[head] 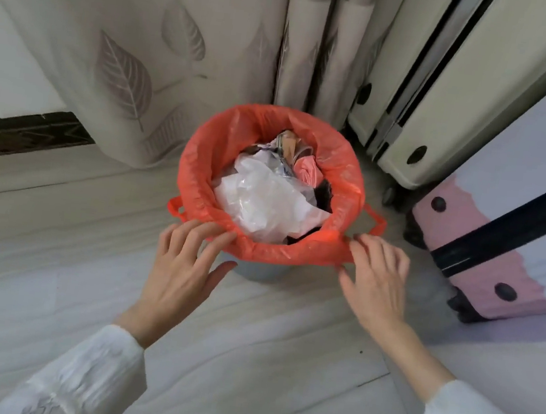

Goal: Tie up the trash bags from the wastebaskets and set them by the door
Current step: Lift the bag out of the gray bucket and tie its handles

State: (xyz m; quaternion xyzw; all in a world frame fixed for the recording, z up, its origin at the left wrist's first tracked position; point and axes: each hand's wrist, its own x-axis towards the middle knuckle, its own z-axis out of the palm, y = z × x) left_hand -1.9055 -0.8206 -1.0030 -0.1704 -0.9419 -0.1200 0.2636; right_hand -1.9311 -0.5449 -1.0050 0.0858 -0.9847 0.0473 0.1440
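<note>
An orange trash bag [203, 150] lines a small grey wastebasket [256, 272] standing on the floor. Its rim is folded over the basket's edge, and a handle loop sticks out on each side. White plastic, paper and a pink scrap fill the inside. My left hand [185, 265] reaches the near left rim with fingers spread, fingertips touching the bag's folded edge. At the near right rim my right hand [376, 274] lies with its fingers straight, its fingertips against the orange plastic. Neither hand grips the bag.
A leaf-patterned curtain [127, 61] hangs behind the basket on the left. A cream suitcase [451, 91] and a pink-and-white suitcase [521, 220] stand close on the right. Pale tiled floor [34, 263] spreads in front and to the left.
</note>
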